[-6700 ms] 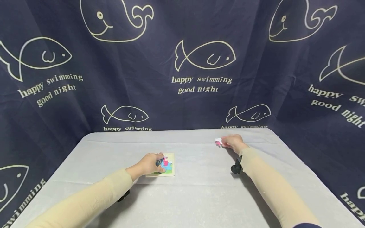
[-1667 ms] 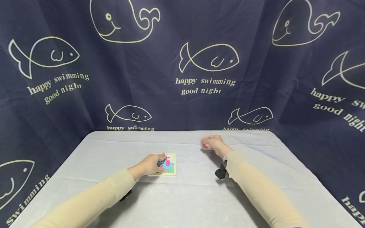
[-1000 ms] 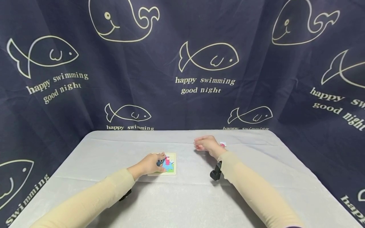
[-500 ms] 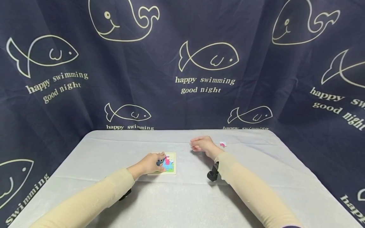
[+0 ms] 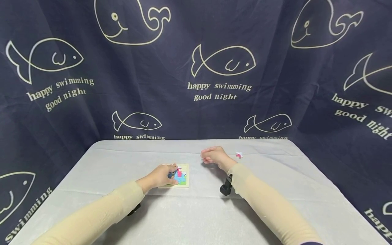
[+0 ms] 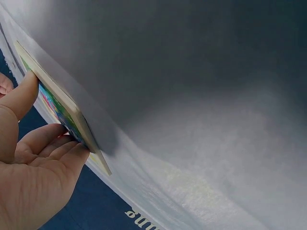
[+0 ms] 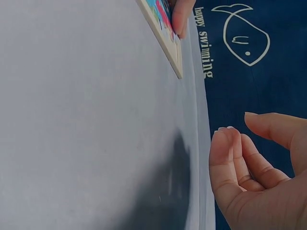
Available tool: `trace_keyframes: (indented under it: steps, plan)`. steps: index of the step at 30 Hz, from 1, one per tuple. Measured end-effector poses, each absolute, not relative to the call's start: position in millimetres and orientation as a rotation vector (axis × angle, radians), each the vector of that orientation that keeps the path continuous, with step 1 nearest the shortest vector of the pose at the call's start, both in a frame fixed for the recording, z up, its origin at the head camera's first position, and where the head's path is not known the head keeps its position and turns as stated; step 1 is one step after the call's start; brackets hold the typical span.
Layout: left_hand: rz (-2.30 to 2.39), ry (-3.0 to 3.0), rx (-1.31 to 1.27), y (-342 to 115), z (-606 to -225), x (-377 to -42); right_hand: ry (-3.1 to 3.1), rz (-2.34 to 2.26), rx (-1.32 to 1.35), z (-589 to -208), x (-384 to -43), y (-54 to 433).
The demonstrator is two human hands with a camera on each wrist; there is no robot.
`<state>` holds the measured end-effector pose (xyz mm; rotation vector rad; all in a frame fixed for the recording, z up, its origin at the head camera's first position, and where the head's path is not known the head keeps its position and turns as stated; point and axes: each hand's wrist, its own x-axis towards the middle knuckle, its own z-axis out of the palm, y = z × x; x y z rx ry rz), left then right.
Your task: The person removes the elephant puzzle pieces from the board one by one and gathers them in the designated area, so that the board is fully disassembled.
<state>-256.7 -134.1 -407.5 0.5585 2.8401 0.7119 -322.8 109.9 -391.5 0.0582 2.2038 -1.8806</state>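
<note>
My left hand point(image 5: 159, 175) lies across the left part of a wooden jigsaw puzzle board point(image 5: 188, 175), its thumb and fingers touching the board's face. The pale frame surrounds a picture in blue, pink and green; the palm hides the left of it. In the left wrist view my left thumb and fingertips point(image 6: 79, 151) rest against the board. My right hand point(image 5: 215, 156) hovers over the back of the table, right of the board. Its fingers point(image 7: 221, 148) are loosely bent, apart from the thumb, with nothing between them. Behind it to the right lies a pink and white puzzle piece point(image 5: 239, 154).
A pale grey cloth covers the table point(image 5: 196, 217). Its far edge meets a dark blue curtain point(image 5: 171, 85) printed with fish, whales and words. Black wrist cameras point(image 5: 226, 186) are strapped below both sleeves.
Several seconds ago my right hand held the puzzle piece; now the piece lies on the cloth. Since then the right hand has moved left, toward the board. The left hand has stayed on the board.
</note>
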Motion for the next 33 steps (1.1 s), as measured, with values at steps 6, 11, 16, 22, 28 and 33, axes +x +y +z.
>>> trace_keyframes:
  steps: [6, 11, 16, 22, 28, 33]
  plan:
    - [0.711, 2.849, 0.573, -135.7, -409.4, -257.5, 2.212, -1.861, 0.057, -392.7, -321.0, 103.4]
    - [0.719, 2.855, 0.563, -135.8, -410.4, -258.1, 2.199, -1.853, 0.053, -394.8, -319.6, 97.7]
    - [0.729, 2.853, 0.544, -135.7, -410.6, -258.5, 2.186, -1.840, 0.010, -396.0, -316.9, 91.9]
    - [0.745, 2.850, 0.546, -136.2, -409.9, -259.5, 2.184, -1.830, -0.021, -398.4, -313.5, 82.7]
    - [0.749, 2.846, 0.551, -136.5, -409.1, -259.9, 2.173, -1.799, -0.041, -401.2, -308.6, 73.1]
    - [0.738, 2.842, 0.553, -136.4, -409.2, -260.3, 2.170, -1.776, -0.065, -405.5, -304.6, 65.8]
